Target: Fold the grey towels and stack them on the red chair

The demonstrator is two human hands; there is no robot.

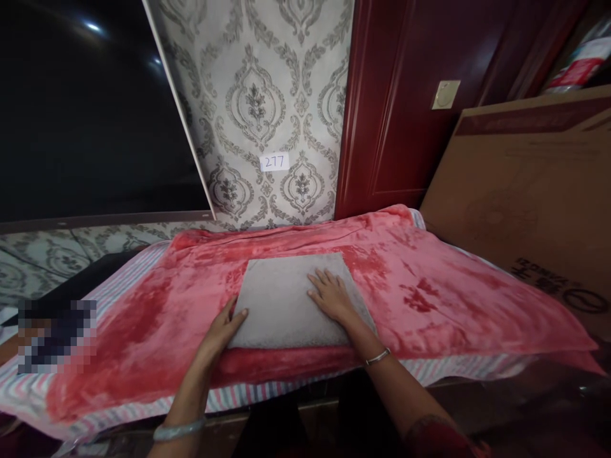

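Observation:
A grey rectangle of soft-looking cloth (281,305), perhaps a folded towel, lies flat on a red and pink plush blanket (429,299). My right hand (331,296) rests palm down on its upper right part, fingers spread. At the cloth's left edge is my left hand (224,327), its thumb over the border and its fingers stretched along the side. Neither hand is closed round anything. Whether the cloth is folded in layers cannot be made out.
Beneath the blanket, a striped sheet (248,395) shows along the front edge. A large black screen (95,114) stands at the left against patterned wallpaper. To the right leans a big cardboard box (520,191), with a bottle (580,67) behind it. A blurred patch covers something at far left.

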